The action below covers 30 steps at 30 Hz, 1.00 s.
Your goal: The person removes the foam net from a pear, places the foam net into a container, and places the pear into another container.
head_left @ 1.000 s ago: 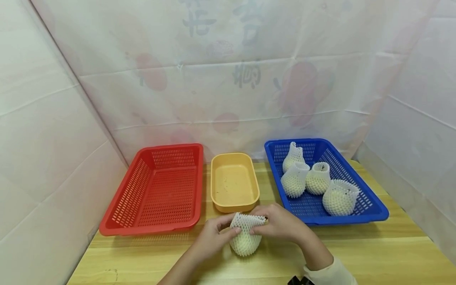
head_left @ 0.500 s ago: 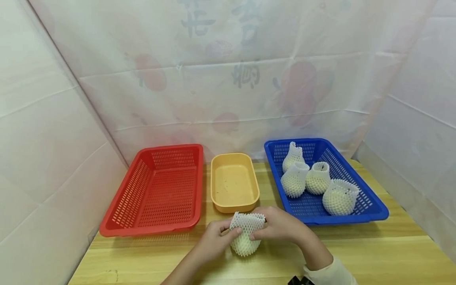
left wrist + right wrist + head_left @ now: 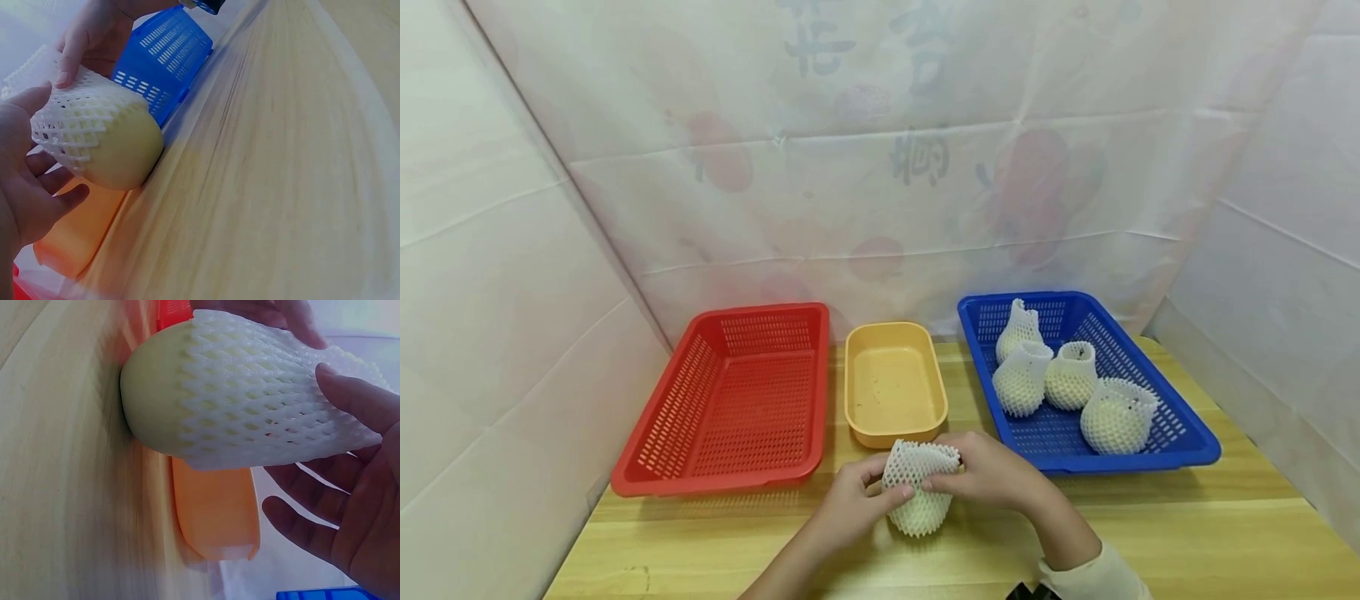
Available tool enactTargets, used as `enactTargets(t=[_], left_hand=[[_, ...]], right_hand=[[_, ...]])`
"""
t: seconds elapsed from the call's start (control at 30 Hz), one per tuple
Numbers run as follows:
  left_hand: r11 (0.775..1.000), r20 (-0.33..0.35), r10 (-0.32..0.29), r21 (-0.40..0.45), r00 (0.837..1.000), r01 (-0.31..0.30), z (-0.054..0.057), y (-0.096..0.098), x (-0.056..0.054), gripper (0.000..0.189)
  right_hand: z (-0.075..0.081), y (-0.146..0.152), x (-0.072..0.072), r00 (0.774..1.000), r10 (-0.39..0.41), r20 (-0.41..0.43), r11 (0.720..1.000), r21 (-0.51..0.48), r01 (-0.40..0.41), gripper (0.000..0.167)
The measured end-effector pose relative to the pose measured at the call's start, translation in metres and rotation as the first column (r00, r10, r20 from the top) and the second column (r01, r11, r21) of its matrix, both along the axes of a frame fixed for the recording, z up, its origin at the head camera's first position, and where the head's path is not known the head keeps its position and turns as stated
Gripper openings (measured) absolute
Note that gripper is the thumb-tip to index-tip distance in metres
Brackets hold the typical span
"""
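Observation:
A pale yellow-green round fruit [image 3: 130, 153] stands on the wooden table, between the two hands in the head view. A white foam net sleeve [image 3: 919, 477] covers its upper part and rises above it. In both wrist views the fruit's lower end shows bare. My left hand [image 3: 854, 503] pinches the net from the left, thumb on its near face. From the right, my right hand [image 3: 988, 473] grips the net near its upper rim, thumb in front and other fingers behind. The far side of the net is hidden in the head view.
Behind the hands stands a yellow-orange tray [image 3: 895, 435]. A red basket [image 3: 715, 483] is at the left. The blue basket [image 3: 1120, 461] at the right holds several net-wrapped fruits [image 3: 1116, 421]. A fabric wall [image 3: 880, 208] closes off the back.
The net's upper rim has risen slightly between my hands. Both hands keep their hold in nearly the same place, and the baskets and tray stay put.

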<state>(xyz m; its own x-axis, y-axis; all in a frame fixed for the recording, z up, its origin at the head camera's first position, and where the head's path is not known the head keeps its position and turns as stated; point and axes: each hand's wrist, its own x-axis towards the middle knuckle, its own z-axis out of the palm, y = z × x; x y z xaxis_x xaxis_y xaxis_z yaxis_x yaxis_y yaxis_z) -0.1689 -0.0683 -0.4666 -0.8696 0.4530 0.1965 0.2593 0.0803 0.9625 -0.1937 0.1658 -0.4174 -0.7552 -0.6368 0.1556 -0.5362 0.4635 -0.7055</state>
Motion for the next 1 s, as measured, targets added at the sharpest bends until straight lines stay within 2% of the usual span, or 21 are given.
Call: enactTargets(t=[0.1, 0.23, 0.33, 0.63, 0.87, 1.0], left_hand=[[1.000, -0.025, 0.016, -0.018, 1.000, -0.016, -0.0010, 0.0001, -0.0001, 0.031], [0.999, -0.064, 0.039, -0.020, 0.997, -0.040, -0.0018, -0.0004, -0.0002, 0.028], [0.999, -0.071, 0.047, -0.005, 0.996, -0.047, -0.0015, -0.0005, -0.0004, 0.026], [0.998, -0.035, 0.061, 0.009, 0.998, -0.061, 0.0007, 0.0015, 0.0006, 0.034], [0.995, -0.031, 0.083, 0.062, 0.996, -0.081, 0.0033, 0.0026, 0.0030, 0.025], [0.992, -0.007, 0.104, 0.075, 0.995, -0.103, 0.0064, 0.0019, 0.0041, 0.025]], right_hand=[[0.0013, -0.0002, 0.0008, 1.000, -0.005, 0.023, 1.000, -0.006, 0.005, 0.025], [0.0031, 0.0001, 0.0027, 0.998, -0.013, 0.063, 1.000, -0.006, 0.014, 0.036], [0.0036, 0.0003, 0.0029, 0.998, -0.007, 0.061, 1.000, -0.014, 0.008, 0.043], [0.0042, 0.0004, 0.0018, 1.000, -0.009, 0.023, 0.999, -0.045, 0.010, 0.032], [0.0051, -0.0002, 0.0045, 0.996, -0.015, 0.088, 0.999, -0.030, 0.018, 0.040], [0.0053, -0.0005, 0.0047, 0.997, -0.015, 0.073, 1.000, -0.018, 0.016, 0.042]])
